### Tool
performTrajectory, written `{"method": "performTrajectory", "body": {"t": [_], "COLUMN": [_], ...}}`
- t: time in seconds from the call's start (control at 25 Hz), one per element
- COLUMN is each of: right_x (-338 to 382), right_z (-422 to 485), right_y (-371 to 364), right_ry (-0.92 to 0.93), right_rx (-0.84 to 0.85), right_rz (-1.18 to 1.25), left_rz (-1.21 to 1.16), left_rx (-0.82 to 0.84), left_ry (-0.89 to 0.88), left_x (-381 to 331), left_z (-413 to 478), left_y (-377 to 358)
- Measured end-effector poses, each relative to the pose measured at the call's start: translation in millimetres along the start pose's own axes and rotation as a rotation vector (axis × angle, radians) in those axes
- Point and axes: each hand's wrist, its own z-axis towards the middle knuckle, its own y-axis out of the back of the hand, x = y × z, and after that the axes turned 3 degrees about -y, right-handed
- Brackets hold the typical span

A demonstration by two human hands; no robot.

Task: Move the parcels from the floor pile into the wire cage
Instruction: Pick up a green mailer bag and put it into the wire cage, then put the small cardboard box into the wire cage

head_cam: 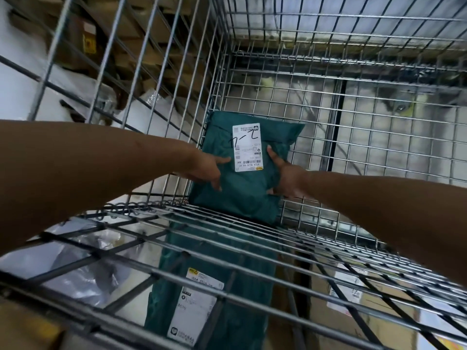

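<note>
Label (pixel 247 147) print on green parcel (pixel 247 195) illegible; lower green parcel (pixel 240 322) part-hidden behind wire panel (pixel 156 208). Cardboard box (pixel 391 322) cut by frame edge.

The upper dark green plastic mailer bag (pixel 242 195) bears a white shipping label (pixel 247 147). Black marker is handwritten across its top, roughly a "7", a dash and a "2" seen upside down, though the reading is unsure; near its lower edge sits a barcode with inverted print that looks like "K235-66 02" and "A01"; a small yellow logo (pixel 259 168) marks its corner; the finer print is too small to read. The lower dark green plastic mailer bag (pixel 240 322), seen through the grey wire cage (pixel 156 207), carries a second white label (pixel 197 304) reading "A010", with a blurred code line above it. The label on the brown cardboard box (pixel 379 314) and the yellow sticker (pixel 89 45) at upper left are illegible.
</note>
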Motion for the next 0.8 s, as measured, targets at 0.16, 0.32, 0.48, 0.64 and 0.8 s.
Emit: {"method": "performTrajectory", "body": {"t": [0.16,0.32,0.48,0.64,0.8], "right_x": [18.5,26.8,57.2,92.2,129.3], "right_z": [-3.7,-28.3,-81.4,-151.5,-246.6], "right_y": [9.2,26.4,50.1,73.3,97.5], "right_ry": [-0.159,-0.07,0.028,0.141,0.159], "right_rx": [0.145,0.052,-0.076,-0.153,-0.131], "right_rz": [-0.059,-0.24,-0.398,-0.377,-0.107], "left_rz": [0.002,0.034,0.105,0.041,-0.122], "left_rx": [0.032,-0.05,-0.1,-0.195,-0.367], "left_ry": [-0.001,-0.116,-0.167,-0.242,-0.335], "left_x": [-17.4,-42.4,-46.1,-50.8,-77.1], "left_z": [-20.4,-50.2,-84.4,-142.0,-234.8], "left_y": [25.3,37.0,33.1,25.1,10.4]}}
